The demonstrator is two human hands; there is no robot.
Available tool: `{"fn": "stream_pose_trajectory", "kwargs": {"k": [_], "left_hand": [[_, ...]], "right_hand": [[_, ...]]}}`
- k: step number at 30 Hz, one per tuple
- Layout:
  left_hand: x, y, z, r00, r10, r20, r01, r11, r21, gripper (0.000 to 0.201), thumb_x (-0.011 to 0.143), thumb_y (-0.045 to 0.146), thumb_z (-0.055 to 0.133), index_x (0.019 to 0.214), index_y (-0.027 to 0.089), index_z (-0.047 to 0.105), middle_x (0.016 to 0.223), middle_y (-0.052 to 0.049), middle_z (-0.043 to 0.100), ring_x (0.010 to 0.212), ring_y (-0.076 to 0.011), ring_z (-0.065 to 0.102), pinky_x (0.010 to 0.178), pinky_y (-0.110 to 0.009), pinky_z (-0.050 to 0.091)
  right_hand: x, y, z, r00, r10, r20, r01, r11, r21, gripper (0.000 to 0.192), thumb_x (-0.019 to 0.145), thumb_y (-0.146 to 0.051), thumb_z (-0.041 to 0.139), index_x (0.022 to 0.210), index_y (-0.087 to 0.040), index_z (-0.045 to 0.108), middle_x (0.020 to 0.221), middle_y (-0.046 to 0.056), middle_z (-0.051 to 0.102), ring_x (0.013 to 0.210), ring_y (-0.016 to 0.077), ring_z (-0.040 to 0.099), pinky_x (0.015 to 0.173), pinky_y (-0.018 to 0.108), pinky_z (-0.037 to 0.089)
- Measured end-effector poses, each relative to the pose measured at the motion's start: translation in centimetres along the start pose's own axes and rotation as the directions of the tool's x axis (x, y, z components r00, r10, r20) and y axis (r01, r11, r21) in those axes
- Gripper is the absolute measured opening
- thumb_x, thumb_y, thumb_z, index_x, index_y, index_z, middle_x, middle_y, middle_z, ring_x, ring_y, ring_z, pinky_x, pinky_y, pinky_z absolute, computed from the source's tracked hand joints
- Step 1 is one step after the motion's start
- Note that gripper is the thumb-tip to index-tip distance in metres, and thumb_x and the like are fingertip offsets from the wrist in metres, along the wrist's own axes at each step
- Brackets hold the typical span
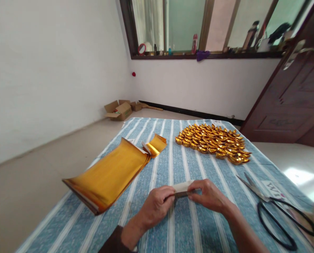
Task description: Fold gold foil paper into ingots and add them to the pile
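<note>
Head view, reading left to right: I see the gold foil stack [106, 175] lying within reach, then my left hand [157, 205] and right hand [208, 195] pinching a folded paper strip [183, 187] between them, apparently to crease it. Finished gold ingots [214, 142] sit beyond; scissors [275, 211] lie near the table's right edge.

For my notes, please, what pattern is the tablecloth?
Blue and white stripes on the tablecloth, head view.

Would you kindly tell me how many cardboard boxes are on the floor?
2: a bigger open cardboard box by the left wall in the far corner, and a smaller box just right of it against the back wall. More may be hidden behind them.
</note>
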State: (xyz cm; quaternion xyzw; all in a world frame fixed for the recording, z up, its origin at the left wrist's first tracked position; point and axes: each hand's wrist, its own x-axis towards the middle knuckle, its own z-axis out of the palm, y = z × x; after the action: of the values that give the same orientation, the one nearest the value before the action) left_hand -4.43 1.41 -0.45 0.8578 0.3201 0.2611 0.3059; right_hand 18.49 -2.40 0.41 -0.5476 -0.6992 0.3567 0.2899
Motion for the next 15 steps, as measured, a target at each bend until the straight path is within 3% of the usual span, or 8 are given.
{"fn": "stream_pose_trajectory", "kwargs": {"k": [5, 15], "left_hand": [[-0.3, 0.0, -0.1, 1.000, 0.003, -0.029, -0.005, 0.997, -0.074, 0.023, 0.088, 0.018, 0.049, 0.085, 0.019, 0.071, 0.092, -0.005, 0.074, 0.085, -0.0162, 0.069, 0.078, -0.025, 0.051], [-1.0, 0.1, 0.4, 0.997, -0.018, -0.079, 0.013, 0.998, -0.063, 0.021, 0.090, 0.016, 0.051, 0.085, 0.018, 0.070, 0.086, -0.003, 0.073, 0.079, -0.0154, 0.069, 0.074, -0.025, 0.053]], "right_hand": [[-0.1, 0.4, 0.0, 0.999, 0.049, -0.007, -0.049, 0.998, 0.032, 0.016, 0.075, -0.022, 0.059, 0.075, -0.019, 0.074, 0.072, -0.001, 0.070, 0.072, 0.0164, 0.063, 0.065, 0.024, 0.043], [-0.3, 0.2, -0.3, 0.991, 0.126, 0.037, -0.130, 0.982, 0.134, 0.016, 0.075, -0.026, 0.062, 0.079, -0.021, 0.076, 0.076, -0.001, 0.072, 0.073, 0.0165, 0.065, 0.067, 0.024, 0.045]]}}
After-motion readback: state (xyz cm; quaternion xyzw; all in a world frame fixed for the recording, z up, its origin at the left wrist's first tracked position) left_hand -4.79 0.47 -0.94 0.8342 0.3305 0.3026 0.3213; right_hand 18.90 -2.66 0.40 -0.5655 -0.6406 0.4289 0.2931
